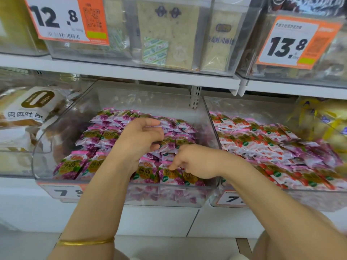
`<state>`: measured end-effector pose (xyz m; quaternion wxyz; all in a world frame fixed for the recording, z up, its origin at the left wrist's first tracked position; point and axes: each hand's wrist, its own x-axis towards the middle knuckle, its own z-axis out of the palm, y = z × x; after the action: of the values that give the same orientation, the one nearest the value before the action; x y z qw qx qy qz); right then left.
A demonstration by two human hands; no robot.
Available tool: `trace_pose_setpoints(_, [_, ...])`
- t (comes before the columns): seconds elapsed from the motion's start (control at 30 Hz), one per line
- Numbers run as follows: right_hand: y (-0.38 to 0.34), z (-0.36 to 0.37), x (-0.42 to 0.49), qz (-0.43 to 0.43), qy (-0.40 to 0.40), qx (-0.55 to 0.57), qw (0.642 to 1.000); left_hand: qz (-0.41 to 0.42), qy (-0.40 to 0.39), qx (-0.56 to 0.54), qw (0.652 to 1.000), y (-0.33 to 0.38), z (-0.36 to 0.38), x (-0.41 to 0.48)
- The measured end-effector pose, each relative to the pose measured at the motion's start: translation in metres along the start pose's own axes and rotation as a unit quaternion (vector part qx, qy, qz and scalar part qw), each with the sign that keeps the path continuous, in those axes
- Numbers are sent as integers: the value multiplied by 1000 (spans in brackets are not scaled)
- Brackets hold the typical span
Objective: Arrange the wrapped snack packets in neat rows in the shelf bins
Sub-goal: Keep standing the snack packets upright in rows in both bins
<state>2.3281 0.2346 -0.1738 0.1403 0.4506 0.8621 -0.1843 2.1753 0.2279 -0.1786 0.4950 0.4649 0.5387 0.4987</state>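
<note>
Left hand (139,136) curled over packets (97,136); right hand (189,162) fingertips on front row (143,175).

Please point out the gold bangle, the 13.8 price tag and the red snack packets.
gold bangle (85,242): head view, band's middle.
13.8 price tag (281,46): head view, printed digits.
red snack packets (249,141): head view, middle of pile.

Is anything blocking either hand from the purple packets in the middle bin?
Nothing visible does. The left hand and right hand are both inside the clear bin, past its low front wall, right at the purple packets. The right hand's fingertips touch a front-row packet.
</note>
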Motion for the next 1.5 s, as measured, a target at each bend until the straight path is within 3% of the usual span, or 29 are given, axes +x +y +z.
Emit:
trace_pose_setpoints(0.1, [-5,-4,-10,3,30,1,1000,3,-14,-10,1000,4,8,-2])
trace_pose_setpoints(0.2, [-6,-8,-40,4,147,79,986,12,-44,-44,998,9,20,-6])
trace_pose_setpoints(0.33, [15,-10,-101,17,238,344,908,31,-119,-146,982,23,52,-17])
trace_pose_setpoints(0.4, [41,-6,-123,43,282,400,871,45,-162,-186,968,31,73,-24])
trace_pose_setpoints(0.53, [118,7,-146,173,383,411,809,57,-230,-185,954,35,123,-35])
trace_pose_setpoints(0.63, [187,19,-153,281,482,316,767,48,-229,-124,964,27,160,-35])
trace_pose_setpoints(0.67, [208,21,-154,306,493,268,769,47,-225,-98,968,23,172,-33])
trace_pose_setpoints(0.73, [234,21,-155,322,458,196,805,41,-217,-59,973,17,191,-27])
trace_pose_setpoints(0.87, [254,20,-145,302,277,79,909,25,-196,-38,980,10,219,-14])
trace_pose_setpoints(0.97, [258,19,-136,310,182,20,933,18,-186,-45,981,7,232,-6])
trace_pose_setpoints(1.07, [265,22,-134,305,153,-27,940,21,-196,-35,980,3,240,0])
trace_pose_setpoints(1.27, [263,25,-141,251,198,-2,947,12,-212,-27,977,1,250,3])
trace_pose_setpoints(1.37, [257,23,-143,258,276,6,926,6,-221,-34,975,0,252,2])
trace_pose_setpoints(1.5, [257,27,-146,330,368,30,869,-10,-232,-64,970,-1,255,1])
